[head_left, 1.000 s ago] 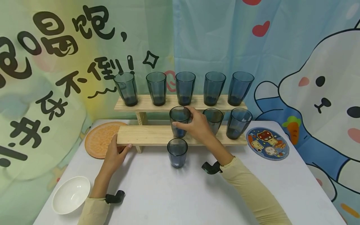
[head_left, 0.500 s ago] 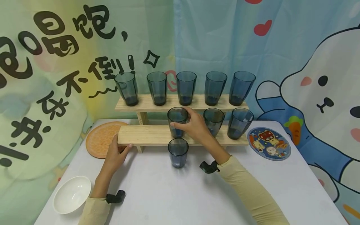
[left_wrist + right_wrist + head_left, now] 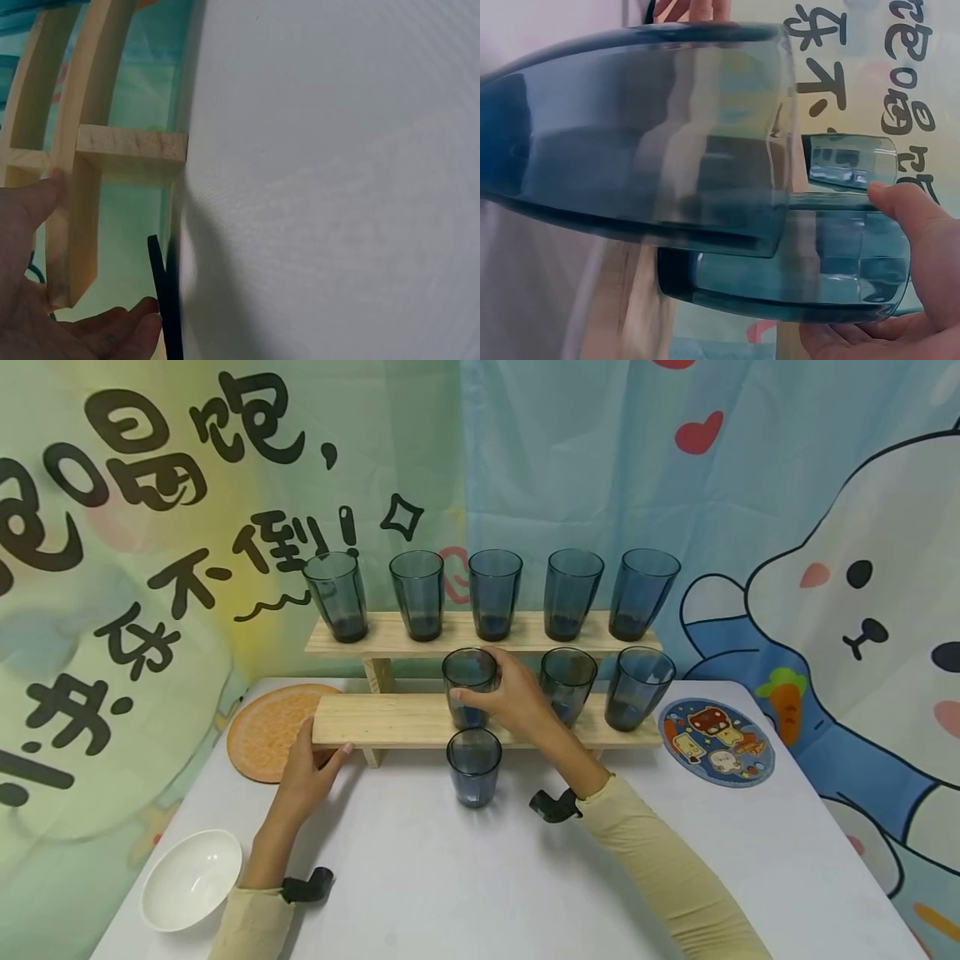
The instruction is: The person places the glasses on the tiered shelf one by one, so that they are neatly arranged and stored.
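Note:
My right hand (image 3: pixel 521 697) grips a blue-tinted glass tumbler (image 3: pixel 463 693) by its upper sides, thumb in front. This tumbler is upright at the lower plank of a two-tier wooden rack (image 3: pixel 375 718). In the right wrist view, thumb and fingers lie on opposite sides of the held tumbler, near its rim. Another tumbler (image 3: pixel 475 777) stands on the table before the rack, large in the right wrist view. My left hand (image 3: pixel 303 777) holds the lower plank's left end; the left wrist view has its thumb (image 3: pixel 41 196) on the plank.
Several matching tumblers (image 3: pixel 495 597) line the upper plank. Two more tumblers (image 3: pixel 568 685) stand right of the held one. An orange round mat (image 3: pixel 266 735) lies left, a blue patterned mat (image 3: pixel 716 743) right. A white bowl (image 3: pixel 191 881) sits front left.
My right hand and the tumbler it holds have shifted slightly left and down along the lower plank. The left hand stays on the plank's end.

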Tool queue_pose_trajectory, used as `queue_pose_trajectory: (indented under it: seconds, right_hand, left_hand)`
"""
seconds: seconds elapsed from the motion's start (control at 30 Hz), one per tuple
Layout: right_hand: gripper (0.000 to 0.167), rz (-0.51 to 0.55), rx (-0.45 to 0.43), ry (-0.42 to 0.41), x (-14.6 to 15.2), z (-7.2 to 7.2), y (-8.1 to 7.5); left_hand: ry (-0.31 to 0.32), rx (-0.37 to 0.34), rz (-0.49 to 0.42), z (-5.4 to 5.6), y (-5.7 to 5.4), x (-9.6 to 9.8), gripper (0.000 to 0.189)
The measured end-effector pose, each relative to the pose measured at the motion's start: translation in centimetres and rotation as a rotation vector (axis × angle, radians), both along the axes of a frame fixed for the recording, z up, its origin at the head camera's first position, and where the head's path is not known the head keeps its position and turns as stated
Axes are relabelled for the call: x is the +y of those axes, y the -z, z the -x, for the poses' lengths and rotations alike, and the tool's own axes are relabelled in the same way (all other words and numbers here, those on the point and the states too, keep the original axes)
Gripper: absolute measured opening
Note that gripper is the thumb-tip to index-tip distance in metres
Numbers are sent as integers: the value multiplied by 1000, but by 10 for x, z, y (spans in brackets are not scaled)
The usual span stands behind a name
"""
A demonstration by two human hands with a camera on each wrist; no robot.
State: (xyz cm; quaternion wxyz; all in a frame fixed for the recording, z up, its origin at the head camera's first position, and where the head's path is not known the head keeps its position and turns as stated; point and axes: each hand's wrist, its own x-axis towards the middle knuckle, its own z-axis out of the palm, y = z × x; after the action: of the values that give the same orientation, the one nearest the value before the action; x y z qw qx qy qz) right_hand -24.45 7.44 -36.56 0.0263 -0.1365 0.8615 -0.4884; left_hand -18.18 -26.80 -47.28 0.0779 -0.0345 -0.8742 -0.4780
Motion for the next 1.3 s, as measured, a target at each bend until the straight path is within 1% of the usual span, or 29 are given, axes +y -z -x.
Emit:
queue_pose_trajectory:
  seconds: [0.13,0.23,0.33,0.43,0.53,0.63,0.73,0.8,0.9,1.0,1.13,1.3]
  right_hand:
    - [106,-17,-1,-7,2,-1,4]
    - [105,14,6,2,5,-7,8]
    - [97,59,20,26,11,-21,13]
    - [90,70,45,34,16,-38,17]
    - [85,46,75,8,19,-55,25]
    - [83,7,77,-23,21,-70,36]
    - [91,-47,54,-51,21,-81,48]
    - [97,-71,44,-58,20,-84,55]
    - [98,-79,37,-41,18,-84,63]
    - [95,-55,32,-23,16,-82,70]
    - [94,-15,14,-23,15,-80,78]
    - [93,18,24,-28,14,-80,82]
  left_hand:
    - [0,5,5,-1,0,1,75]
    - [-2,-2,8,-2,0,2,76]
    - [1,-12,7,-2,0,2,77]
    - [8,-10,-7,-2,-1,2,76]
    - [10,-1,-16,-2,-1,1,74]
    - [9,1,-13,-2,-1,1,73]
    - [7,-1,-6,-2,-1,1,73]
    - [3,-2,0,-2,-1,2,73]
    - [1,-1,4,-2,0,2,73]
    - [1,-1,-6,-2,0,2,73]
    - [6,3,-13,-1,0,2,73]
    - [10,14,-14,0,1,2,73]
